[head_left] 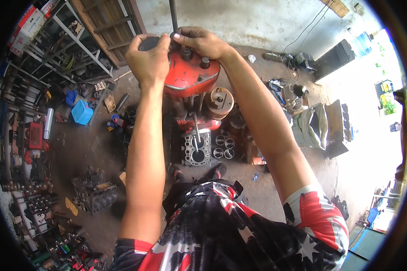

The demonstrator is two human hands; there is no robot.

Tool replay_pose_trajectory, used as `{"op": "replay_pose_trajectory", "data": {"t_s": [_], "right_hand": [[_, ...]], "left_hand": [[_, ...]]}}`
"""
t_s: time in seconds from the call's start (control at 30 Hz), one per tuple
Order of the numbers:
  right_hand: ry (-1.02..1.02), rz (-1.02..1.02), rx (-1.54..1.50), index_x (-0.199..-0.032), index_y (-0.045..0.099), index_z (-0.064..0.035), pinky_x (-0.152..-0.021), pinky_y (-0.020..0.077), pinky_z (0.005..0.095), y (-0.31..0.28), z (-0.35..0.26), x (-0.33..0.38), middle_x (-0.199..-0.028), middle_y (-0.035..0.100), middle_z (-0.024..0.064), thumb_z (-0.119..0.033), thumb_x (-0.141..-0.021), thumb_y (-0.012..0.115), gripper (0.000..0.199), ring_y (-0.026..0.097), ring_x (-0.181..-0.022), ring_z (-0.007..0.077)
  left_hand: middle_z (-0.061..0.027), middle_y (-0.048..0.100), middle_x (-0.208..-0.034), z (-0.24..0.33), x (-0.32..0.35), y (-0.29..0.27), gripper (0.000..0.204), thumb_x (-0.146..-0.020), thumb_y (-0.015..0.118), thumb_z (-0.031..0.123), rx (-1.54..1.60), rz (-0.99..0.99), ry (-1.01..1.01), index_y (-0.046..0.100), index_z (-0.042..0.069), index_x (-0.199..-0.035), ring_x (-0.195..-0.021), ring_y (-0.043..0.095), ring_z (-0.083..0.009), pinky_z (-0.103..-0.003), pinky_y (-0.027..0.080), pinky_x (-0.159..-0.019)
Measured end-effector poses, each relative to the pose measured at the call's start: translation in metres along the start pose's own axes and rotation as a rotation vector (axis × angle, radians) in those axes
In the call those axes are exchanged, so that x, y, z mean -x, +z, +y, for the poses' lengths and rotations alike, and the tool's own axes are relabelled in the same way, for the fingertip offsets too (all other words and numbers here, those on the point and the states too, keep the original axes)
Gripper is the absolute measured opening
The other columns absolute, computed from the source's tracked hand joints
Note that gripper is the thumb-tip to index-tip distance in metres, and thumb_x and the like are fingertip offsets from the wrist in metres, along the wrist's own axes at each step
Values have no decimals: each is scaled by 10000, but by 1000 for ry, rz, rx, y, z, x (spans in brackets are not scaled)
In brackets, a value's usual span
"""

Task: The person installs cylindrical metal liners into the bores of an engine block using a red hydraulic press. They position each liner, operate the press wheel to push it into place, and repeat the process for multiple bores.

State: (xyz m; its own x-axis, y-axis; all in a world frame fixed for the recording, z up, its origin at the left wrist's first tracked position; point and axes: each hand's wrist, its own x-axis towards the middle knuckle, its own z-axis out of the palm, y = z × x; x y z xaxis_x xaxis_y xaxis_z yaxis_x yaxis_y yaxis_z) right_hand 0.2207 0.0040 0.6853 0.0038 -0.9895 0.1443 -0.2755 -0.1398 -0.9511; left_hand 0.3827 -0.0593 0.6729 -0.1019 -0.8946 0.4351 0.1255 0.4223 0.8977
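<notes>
A red-headed machine, which looks like a cylinder boring machine, stands in front of me with its head at arm's height. My left hand is closed over the dark round part at the head's left. My right hand curls over the far side of the head, its thumb by the foot of a dark upright rod; what its fingers grip is hidden. Both thumbs nearly meet there. Below, a slim shiny bar reaches down over an engine block with round bores.
Several metal rings lie right of the block, and a round brownish motor-like part sits beside the machine. Another engine block rests on the floor at left. Tool-filled shelves line the left; a sack stands at right.
</notes>
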Motion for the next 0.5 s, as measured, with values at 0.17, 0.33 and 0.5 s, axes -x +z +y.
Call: {"op": "replay_pose_trajectory", "data": {"t_s": [0.17, 0.33, 0.5], "right_hand": [[14, 197, 31, -1114, 715, -16, -657, 520, 266, 8, 5, 4, -886, 690, 16, -379, -1050, 616, 382, 588, -732, 80], [76, 379, -22, -1111, 706, 17, -669, 521, 276, 16, 7, 12, -878, 690, 36, -363, -1043, 628, 394, 597, -748, 87], [35, 566, 32, -1079, 692, 47, -672, 516, 299, 22, 9, 18, -841, 683, 60, -321, -1040, 627, 376, 597, -747, 106]], "left_hand": [[-89, 725, -709, -3, -13, 1, 190, -801, 811, 130, 147, -125, 22, 691, -13, -831, -599, 685, -129, -269, 522, -567], [-88, 732, -720, -9, -30, 5, 194, -804, 811, 148, 115, -268, -17, 713, -7, -867, -612, 698, -132, -266, 529, -574], [-73, 708, -708, -19, -50, 18, 191, -818, 811, 151, 170, -429, -50, 717, -4, -877, -622, 692, -137, -265, 532, -583]]}}
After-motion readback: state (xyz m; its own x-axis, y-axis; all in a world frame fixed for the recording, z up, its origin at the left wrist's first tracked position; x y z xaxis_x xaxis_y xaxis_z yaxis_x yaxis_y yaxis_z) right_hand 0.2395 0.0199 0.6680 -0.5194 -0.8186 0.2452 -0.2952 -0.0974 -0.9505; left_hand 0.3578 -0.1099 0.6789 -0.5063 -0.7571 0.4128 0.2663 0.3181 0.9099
